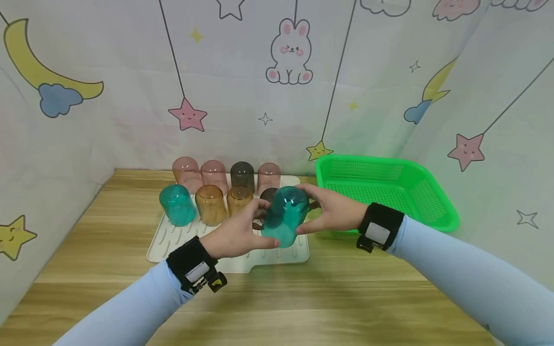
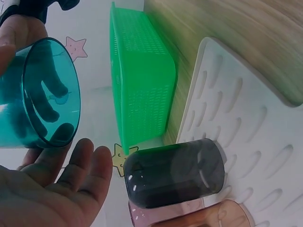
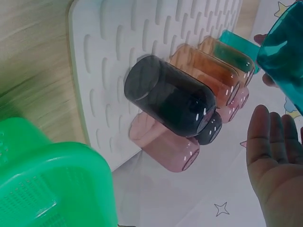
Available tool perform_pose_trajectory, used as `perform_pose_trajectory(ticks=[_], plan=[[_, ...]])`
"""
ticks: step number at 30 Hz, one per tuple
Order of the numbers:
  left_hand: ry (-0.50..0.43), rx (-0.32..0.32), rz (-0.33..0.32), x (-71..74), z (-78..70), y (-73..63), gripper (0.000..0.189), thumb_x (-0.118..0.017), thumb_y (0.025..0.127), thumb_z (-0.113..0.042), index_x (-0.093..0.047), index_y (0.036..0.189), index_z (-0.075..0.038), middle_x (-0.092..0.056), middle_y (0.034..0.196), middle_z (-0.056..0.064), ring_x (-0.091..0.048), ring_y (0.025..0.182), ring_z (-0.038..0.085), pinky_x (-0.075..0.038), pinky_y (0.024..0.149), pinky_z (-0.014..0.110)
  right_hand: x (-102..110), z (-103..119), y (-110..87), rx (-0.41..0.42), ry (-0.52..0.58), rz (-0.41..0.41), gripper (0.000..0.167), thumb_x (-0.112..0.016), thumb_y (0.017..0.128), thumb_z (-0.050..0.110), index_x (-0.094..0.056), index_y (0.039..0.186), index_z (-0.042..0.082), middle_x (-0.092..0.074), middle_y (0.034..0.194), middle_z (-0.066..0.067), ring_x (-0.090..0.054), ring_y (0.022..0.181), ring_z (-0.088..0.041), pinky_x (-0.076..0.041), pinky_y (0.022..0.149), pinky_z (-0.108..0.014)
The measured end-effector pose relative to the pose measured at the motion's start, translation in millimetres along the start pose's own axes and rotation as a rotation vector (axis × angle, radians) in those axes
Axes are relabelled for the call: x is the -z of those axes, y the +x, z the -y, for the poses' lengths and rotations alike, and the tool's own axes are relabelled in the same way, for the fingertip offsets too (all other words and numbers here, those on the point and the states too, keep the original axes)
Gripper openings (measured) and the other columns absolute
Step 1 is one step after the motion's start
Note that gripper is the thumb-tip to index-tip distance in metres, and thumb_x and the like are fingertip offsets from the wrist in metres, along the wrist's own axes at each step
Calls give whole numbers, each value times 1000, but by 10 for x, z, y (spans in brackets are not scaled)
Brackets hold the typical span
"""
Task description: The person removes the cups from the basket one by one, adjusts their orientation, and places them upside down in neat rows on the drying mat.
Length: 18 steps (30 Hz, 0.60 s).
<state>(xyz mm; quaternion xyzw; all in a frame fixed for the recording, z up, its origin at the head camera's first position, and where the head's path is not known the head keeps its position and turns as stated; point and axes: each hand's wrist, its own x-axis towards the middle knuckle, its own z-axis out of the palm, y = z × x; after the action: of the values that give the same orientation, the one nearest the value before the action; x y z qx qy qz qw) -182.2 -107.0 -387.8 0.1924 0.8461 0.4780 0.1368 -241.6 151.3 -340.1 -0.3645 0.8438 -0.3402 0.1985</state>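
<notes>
Both hands are at a teal translucent cup (image 1: pixel 285 216), which is tilted, rim downward, above the right part of a white ribbed drying mat (image 1: pixel 277 257). My left hand (image 1: pixel 242 233) holds its left side, thumb low near the rim and fingers behind. On the other side, my right hand (image 1: pixel 333 209) grips it with thumb below and fingers near the base. The left wrist view shows the cup's round opening (image 2: pixel 52 94) with fingers visible through the wall. Behind it, a dark grey cup (image 3: pixel 170 97) stands upside down on the mat.
More upturned cups fill the mat's back: a teal cup (image 1: pixel 177 205), amber cups (image 1: pixel 210 205) (image 1: pixel 239 198), pink cups (image 1: pixel 187 174) and another dark grey cup (image 1: pixel 242 175). A green plastic basket (image 1: pixel 437 202) stands right of the mat on the wooden table (image 1: pixel 346 298), before a patterned curtain (image 1: pixel 242 62).
</notes>
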Motion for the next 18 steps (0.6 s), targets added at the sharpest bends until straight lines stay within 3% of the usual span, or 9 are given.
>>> perform_pose_trajectory(ticks=[12,18], plan=[[33,-10,-14,-2,-76,-18,85,-79,88,-32,-26,151,-7,-51,141,14,-54,130,31,-49,109,51,-47,-32,29,45,62,-21,80,-83,84,21,-38,149,11,-57,139,-6,-56,129,-26,-51,108,-42],[32,-72,-92,10,-217,-41,94,-81,87,-29,-18,154,-11,-40,148,11,-52,133,33,-48,111,52,-87,-17,51,12,49,-36,80,-83,84,20,-37,148,10,-57,137,-7,-56,129,-28,-56,103,-41]])
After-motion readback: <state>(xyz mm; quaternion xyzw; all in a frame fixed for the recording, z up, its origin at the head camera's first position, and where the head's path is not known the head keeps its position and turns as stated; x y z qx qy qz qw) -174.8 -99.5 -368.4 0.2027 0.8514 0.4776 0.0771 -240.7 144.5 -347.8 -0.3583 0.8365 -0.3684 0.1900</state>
